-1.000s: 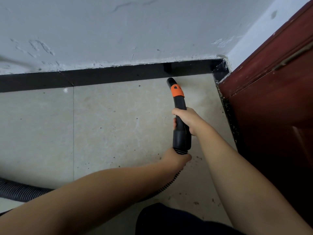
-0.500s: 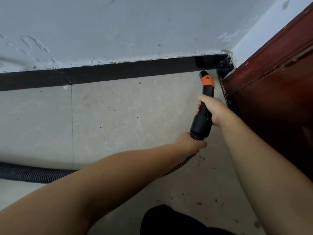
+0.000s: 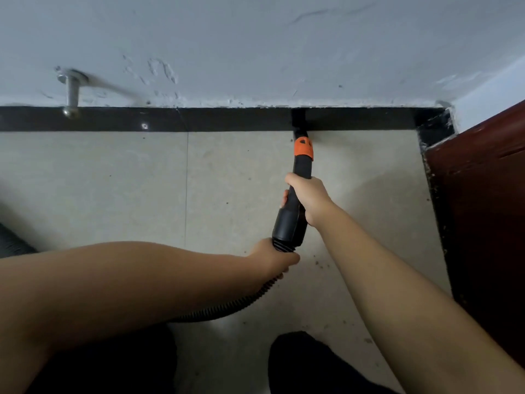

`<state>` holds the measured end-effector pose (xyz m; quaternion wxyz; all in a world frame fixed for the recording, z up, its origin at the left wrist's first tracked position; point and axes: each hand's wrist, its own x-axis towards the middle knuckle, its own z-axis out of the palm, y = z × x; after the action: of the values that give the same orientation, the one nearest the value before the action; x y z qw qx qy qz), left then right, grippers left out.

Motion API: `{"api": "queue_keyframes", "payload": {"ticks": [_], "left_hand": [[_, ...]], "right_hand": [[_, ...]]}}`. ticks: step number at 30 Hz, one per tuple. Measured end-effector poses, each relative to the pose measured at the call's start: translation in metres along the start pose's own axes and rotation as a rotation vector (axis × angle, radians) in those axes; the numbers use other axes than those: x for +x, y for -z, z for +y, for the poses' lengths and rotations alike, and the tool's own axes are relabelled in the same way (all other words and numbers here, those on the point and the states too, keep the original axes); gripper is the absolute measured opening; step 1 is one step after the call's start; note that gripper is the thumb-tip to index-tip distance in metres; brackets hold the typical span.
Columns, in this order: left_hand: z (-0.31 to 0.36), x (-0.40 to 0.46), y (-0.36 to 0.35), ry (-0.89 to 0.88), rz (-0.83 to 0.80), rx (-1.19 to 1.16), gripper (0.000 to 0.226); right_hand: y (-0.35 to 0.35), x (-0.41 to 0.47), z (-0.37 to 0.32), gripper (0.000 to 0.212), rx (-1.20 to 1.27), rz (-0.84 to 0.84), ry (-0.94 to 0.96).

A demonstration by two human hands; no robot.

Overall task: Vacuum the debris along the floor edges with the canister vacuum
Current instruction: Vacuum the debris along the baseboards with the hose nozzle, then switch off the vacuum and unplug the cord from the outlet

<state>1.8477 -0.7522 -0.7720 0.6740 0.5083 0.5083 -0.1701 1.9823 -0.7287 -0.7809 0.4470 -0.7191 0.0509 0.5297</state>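
The vacuum nozzle [image 3: 298,177], black with an orange collar [image 3: 303,149], lies low over the tiled floor [image 3: 113,180] with its tip at the black skirting board [image 3: 227,119], where floor meets wall; whether the tip touches the board is lost against the dark. Its long axis runs from the person's body away to the wall, tip pointing at the edge, leaning slightly right toward the top. The right hand [image 3: 308,199] wraps the middle of the tube, probably to steer the tip along the edge. The left hand [image 3: 274,258] grips the ribbed hose [image 3: 227,307] just behind the cuff, likely to take its weight and feed slack. Specks of debris [image 3: 319,261] lie beside the hands and along the red-brown door [image 3: 483,209] at the right.
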Motion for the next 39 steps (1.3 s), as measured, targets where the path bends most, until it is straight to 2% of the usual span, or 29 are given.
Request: {"api": "queue_keyframes", "payload": {"ticks": [6,10,15,18,21,25,29,34,39], "left_hand": [[0.01,-0.054,0.064,0.143,0.119,-0.09,0.011],[0.027,-0.105,0.103,0.162,0.155,-0.137,0.012],[0.045,-0.213,0.113,0.108,0.131,-0.142,0.01],[0.057,-0.294,0.124,0.076,0.197,-0.125,0.011],[0.064,-0.378,0.143,0.023,0.291,-0.097,0.022],[0.077,-0.492,0.173,-0.054,0.463,-0.052,0.02],[0.095,-0.597,0.197,-0.152,0.738,-0.064,0.025],[0.113,-0.706,0.206,-0.294,1.036,-0.324,0.022],[0.101,-0.805,0.212,-0.433,1.333,-0.574,0.022]], "right_hand": [[-0.08,-0.027,-0.025,0.009,-0.126,-0.06,-0.104],[-0.125,-0.067,-0.058,0.013,-0.173,-0.11,-0.208],[-0.143,-0.171,-0.098,0.017,-0.273,-0.16,-0.228],[-0.165,-0.25,-0.129,0.015,-0.296,-0.201,-0.164],[-0.197,-0.339,-0.16,0.013,-0.299,-0.27,-0.084],[-0.237,-0.458,-0.204,0.013,-0.336,-0.388,0.059],[-0.274,-0.569,-0.255,0.012,-0.375,-0.566,0.212],[-0.319,-0.705,-0.299,0.009,-0.459,-0.916,0.414],[-0.359,-0.836,-0.296,0.011,-0.508,-1.221,0.584]]}}
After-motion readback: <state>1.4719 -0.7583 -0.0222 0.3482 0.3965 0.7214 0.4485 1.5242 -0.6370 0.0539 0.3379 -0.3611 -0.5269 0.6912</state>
